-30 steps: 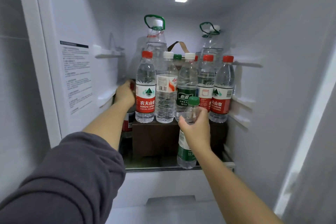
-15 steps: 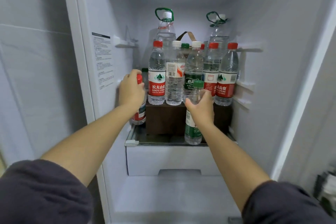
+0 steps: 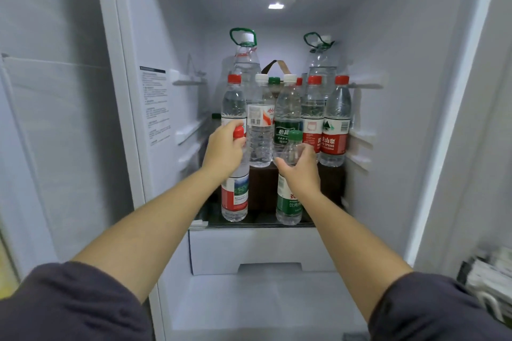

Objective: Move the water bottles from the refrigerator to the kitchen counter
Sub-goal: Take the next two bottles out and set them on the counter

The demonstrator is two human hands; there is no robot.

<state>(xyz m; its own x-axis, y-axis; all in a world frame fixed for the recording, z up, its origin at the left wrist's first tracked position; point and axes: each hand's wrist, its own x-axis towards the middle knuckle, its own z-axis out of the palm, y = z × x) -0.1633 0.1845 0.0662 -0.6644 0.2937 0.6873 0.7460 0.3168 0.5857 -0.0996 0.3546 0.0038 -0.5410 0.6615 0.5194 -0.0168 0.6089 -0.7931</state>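
Both bottles in hand stand upright, long axis vertical, at the front of the fridge (image 3: 388, 36) shelf (image 3: 257, 223). The left grip (image 3: 224, 147) is wrapped round the neck and shoulder of the red-cap bottle (image 3: 235, 196), and the cap shows just past the knuckles. The right grip (image 3: 300, 171) is curled round the shoulder of the green-cap bottle (image 3: 288, 202), just under its cap. Each hand holds high, so most of each bottle hangs below it, with the labels and bases in plain sight.

The coming move likely turns on this: the bottles lie straight ahead of the person at arm's reach, and the way out is back toward the body, over the shelf's front edge. Just behind them is a dark box (image 3: 263, 188) carrying a row (image 3: 335, 124) of more bottles, with two jugs (image 3: 245, 55) at the back. The red-cap bottle is close to the row's leftmost bottle, and the green cap overlaps the row in this view. A tilt backward could knock that row, so a straight pull seems safest. Neither hand is clearly nearer, and each has its own bottle.

Whether the bases rest on the shelf or are raised just off it cannot be told. The fingers are hidden behind the bottles, and only the backs of the hands show. The bench is out of view. At the lower right edge something pale and blurred is cut off and cannot be named
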